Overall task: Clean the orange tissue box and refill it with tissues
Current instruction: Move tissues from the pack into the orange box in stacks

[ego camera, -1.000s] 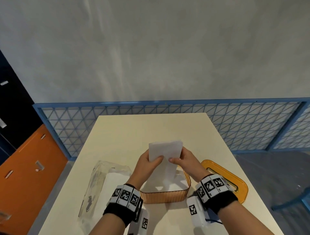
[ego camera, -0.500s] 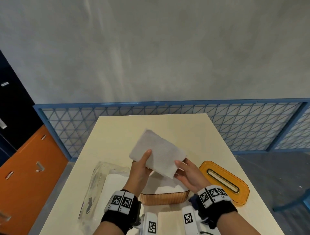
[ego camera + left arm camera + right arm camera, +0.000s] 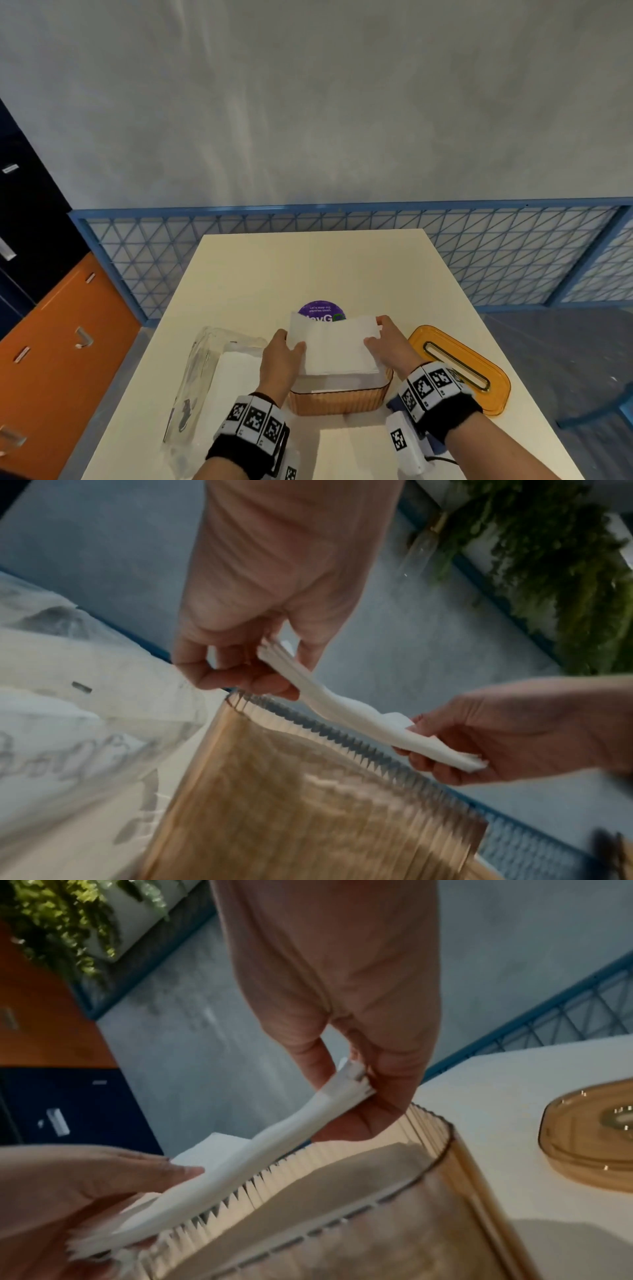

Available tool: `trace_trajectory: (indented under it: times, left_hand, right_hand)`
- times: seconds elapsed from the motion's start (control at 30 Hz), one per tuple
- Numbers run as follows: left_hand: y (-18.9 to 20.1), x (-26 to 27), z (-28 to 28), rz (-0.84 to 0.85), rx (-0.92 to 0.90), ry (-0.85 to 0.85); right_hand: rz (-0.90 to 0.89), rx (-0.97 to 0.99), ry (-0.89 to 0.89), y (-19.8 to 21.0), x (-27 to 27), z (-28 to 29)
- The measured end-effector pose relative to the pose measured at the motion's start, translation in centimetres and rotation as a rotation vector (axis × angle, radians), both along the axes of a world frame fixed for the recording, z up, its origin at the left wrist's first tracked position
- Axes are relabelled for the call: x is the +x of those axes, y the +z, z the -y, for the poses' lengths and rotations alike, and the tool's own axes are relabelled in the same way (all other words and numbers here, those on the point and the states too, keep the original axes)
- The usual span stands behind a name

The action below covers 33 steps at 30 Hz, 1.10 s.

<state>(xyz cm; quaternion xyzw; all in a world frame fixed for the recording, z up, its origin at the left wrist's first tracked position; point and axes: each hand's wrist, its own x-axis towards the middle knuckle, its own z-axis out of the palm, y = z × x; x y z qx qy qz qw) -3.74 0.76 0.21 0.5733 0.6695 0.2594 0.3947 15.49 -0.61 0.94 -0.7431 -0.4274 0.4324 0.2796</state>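
- Head view: I am holding a white stack of tissues [image 3: 334, 346] flat and level just above the open orange tissue box [image 3: 339, 397], which is sitting on the near middle of the cream table [image 3: 308, 263]. My left hand [image 3: 279, 363] is pinching the stack's left edge, thumb on top; my right hand [image 3: 388, 346] is pinching its right edge. The orange lid [image 3: 459, 370] with its slot is lying on the table just right of the box, apart from it. A clear plastic wrapper [image 3: 205, 380] is lying to the left, and a purple round sticker [image 3: 322, 310] is peeking out beyond the stack's far edge.
- Left wrist view: my left thumb and curled fingers [image 3: 240, 677] are clamping the end of the layered stack [image 3: 342, 707], which is sagging between the two hands above the box's ribbed rim [image 3: 342, 739].
- Right wrist view: my right fingers [image 3: 363, 1118] are curling under the stack's end with the thumb pressing from above; white paper is lying inside the box [image 3: 428, 1191].
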Motion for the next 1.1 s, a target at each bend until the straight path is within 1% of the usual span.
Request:
trace_trajectory:
  times: [0.07, 0.23, 0.37, 0.43, 0.47, 0.5, 0.57, 0.6, 0.63, 0.67, 0.73, 0.8, 0.9, 1.0, 1.1]
  left_hand:
    - [-0.5, 0.0, 0.2, -0.127, -0.031, -0.045]
    - [-0.4, 0.5, 0.8, -0.335, -0.035, -0.127]
    - [-0.6, 0.5, 0.6, -0.369, -0.031, -0.167]
    - [-0.8, 0.5, 0.7, -0.388, 0.012, -0.207]
    - [-0.8, 0.5, 0.7, -0.418, 0.044, -0.222]
    - [-0.8, 0.5, 0.8, -0.483, 0.08, -0.235]
    - [-0.5, 0.2, 1.0, -0.668, 0.16, -0.273]
    - [-0.3, 0.0, 1.1, -0.725, 0.19, -0.319]
    - [-0.2, -0.2, 1.1, -0.758, 0.206, -0.392]
    - [-0.1, -0.4, 1.1, -0.783, 0.205, -0.483]
    - [0.2, -0.8, 1.0, -0.833, 0.15, -0.641]
    - [0.3, -1.1, 0.6, -0.865, 0.1, -0.708]
    - [0.1, -1.3, -0.1, -0.91, 0.072, -0.786]
    - [0.1, -1.1, -0.9, -0.967, 0.039, -0.863]
    - [0.1, -0.8, -1.1, -1.0, 0.036, -0.887]
  right_hand:
    - [0.09, -0.024, 0.032, -0.2, -0.2, 0.2]
    - [0.221, -0.047, 0.1, -0.2, -0.7, 0.8]
    - [0.265, -0.045, 0.13, -0.5, -0.7, 1.0]
    - [0.281, -0.04, 0.153, -0.5, -0.8, 1.2]
    - [0.317, -0.026, 0.178, -0.4, -1.0, 1.3]
    - [0.387, 0.005, 0.215, -0.4, -1.0, 1.5]
    - [0.596, 0.142, 0.309, -0.3, -1.0, 2.0]
    - [0.686, 0.228, 0.365, -0.3, -0.8, 2.2]
    - [0.738, 0.283, 0.438, -0.3, -0.6, 2.3]
    - [0.764, 0.287, 0.532, -0.3, -0.3, 2.3]
    - [0.75, 0.169, 0.701, -0.1, 0.3, 2.5]
    - [0.76, 0.022, 0.788, -0.1, 0.7, 2.5]
    - [0.805, -0.076, 0.837, -0.3, 0.9, 2.2]
    - [0.834, -0.125, 0.87, -0.2, 0.7, 1.8]
    - [0.86, -0.145, 0.899, 0.2, 0.3, 1.8]
